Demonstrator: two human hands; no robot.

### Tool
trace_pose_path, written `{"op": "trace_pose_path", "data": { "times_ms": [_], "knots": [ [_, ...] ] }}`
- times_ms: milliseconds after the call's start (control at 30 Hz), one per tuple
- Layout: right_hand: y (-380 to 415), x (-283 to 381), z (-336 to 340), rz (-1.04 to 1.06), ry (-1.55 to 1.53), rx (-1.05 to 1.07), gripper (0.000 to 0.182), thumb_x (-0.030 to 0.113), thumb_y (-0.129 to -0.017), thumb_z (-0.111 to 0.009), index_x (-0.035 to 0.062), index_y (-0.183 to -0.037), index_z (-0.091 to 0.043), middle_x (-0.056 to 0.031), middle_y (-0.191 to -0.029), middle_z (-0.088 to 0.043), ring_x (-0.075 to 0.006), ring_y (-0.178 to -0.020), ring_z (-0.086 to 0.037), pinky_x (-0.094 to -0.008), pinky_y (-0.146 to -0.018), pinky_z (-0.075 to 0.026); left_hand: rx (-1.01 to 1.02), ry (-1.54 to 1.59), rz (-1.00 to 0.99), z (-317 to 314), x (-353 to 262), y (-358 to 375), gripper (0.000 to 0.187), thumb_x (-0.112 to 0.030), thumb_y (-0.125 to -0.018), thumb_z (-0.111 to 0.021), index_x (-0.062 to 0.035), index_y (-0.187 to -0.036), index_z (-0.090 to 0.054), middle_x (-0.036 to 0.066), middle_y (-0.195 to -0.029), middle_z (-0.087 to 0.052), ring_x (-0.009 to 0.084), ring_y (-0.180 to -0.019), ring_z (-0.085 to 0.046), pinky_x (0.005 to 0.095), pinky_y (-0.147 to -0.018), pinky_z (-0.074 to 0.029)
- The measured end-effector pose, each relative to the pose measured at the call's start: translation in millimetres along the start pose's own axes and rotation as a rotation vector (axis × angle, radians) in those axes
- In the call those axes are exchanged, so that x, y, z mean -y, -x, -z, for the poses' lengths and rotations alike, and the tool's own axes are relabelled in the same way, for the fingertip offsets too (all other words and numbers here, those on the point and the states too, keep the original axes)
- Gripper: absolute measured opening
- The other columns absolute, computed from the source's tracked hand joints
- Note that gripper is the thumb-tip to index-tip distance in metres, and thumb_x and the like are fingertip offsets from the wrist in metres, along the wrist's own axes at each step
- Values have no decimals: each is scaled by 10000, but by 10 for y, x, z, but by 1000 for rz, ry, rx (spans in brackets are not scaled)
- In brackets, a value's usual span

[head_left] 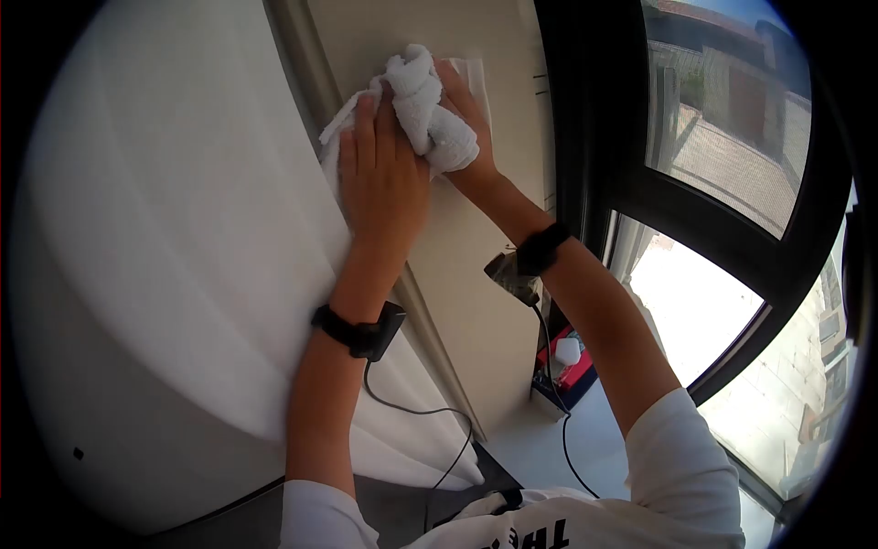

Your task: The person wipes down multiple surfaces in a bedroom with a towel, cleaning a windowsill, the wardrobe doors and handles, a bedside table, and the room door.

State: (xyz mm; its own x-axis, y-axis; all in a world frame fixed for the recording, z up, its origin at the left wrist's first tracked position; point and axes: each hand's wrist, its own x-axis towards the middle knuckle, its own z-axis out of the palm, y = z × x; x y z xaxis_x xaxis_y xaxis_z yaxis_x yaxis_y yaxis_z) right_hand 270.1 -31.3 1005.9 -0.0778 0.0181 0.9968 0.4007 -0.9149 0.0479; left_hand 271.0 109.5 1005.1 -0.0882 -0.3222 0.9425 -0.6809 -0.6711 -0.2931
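Observation:
Up on a tall beige panel point(466, 302), a white towel point(419, 101) lies partly spread and partly bunched between my hands. My left hand point(389, 183) rests on the towel's left part, its fingers stretched out and pointing up; the bunch hides its thumb. On the other side, my right hand point(471, 114) lies flat over the towel's right part. Its visible finger is straight, while the bunched cloth covers the rest. A thin white edge of towel shows beyond the right fingers.
A white curtain point(192, 210) hangs at the left, close to my left arm. Dark-framed windows point(594, 119) stand at the right. Cables point(564, 439) run from black wrist straps point(347, 334). Below my right forearm, a box point(553, 400) holds red and white things.

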Motion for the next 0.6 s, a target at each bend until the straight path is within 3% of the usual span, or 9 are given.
{"op": "trace_pose_path", "data": {
  "times_ms": [67,167,300,433,467,567,600],
  "knots": [
    [208,12,116,0,115,-44,564,141,-750,-683,84,-1277,-487,-126,-1370,-421,-330,-1251,-427,-386,-991,-407,0,-77,-49,-173,-18,166,480,-247,-847,-548,-57,-1281,-472,54,-1458,-314,252,-1370,-235,438,-1074,-232],
    [728,-247,161,-203,121,-124,575,146,-759,-678,82,-1292,-471,-133,-1380,-411,-340,-1241,-434,-395,-981,-415,117,-214,-75,-69,-186,213,486,-257,-875,-515,-86,-1324,-443,31,-1471,-307,218,-1373,-248,385,-1094,-202],
    [1417,-267,399,-399,245,-63,628,147,-759,-685,71,-1326,-426,-165,-1429,-324,-345,-1291,-348,-399,-1037,-337,303,-116,-303,-213,-484,430,482,-230,-859,-515,-60,-1307,-457,33,-1469,-310,223,-1370,-253,366,-1101,-197],
    [1799,-388,444,-864,-154,-253,829,200,-771,-708,57,-1424,-216,-161,-1444,-276,-334,-1309,-321,-389,-1037,-326,322,35,-489,-881,-786,543,455,-189,-836,-526,-28,-1260,-495,48,-1450,-332,216,-1361,-269,358,-1104,-200],
    [1845,-379,477,-939,-113,-192,876,208,-796,-688,66,-1446,-118,-147,-1443,-275,-320,-1302,-332,-373,-1024,-341,303,89,-515,-1062,-798,573,446,-180,-829,-531,-20,-1244,-508,53,-1443,-340,215,-1357,-274,357,-1105,-200],
    [2345,-380,535,-981,-70,-40,840,198,-814,-661,72,-1448,-125,-140,-1444,-272,-321,-1286,-354,-363,-1017,-352,339,263,-620,-1245,-871,792,421,-152,-806,-554,-12,-1202,-538,62,-1405,-388,210,-1345,-296,358,-1097,-223],
    [2263,-270,726,-982,-156,53,783,201,-830,-635,48,-1436,-163,-153,-1441,-276,-327,-1274,-374,-357,-1020,-352,225,265,-678,-1255,-884,753,402,-142,-789,-574,-20,-1172,-562,65,-1378,-425,221,-1326,-323,362,-1091,-234]
  ]
}}
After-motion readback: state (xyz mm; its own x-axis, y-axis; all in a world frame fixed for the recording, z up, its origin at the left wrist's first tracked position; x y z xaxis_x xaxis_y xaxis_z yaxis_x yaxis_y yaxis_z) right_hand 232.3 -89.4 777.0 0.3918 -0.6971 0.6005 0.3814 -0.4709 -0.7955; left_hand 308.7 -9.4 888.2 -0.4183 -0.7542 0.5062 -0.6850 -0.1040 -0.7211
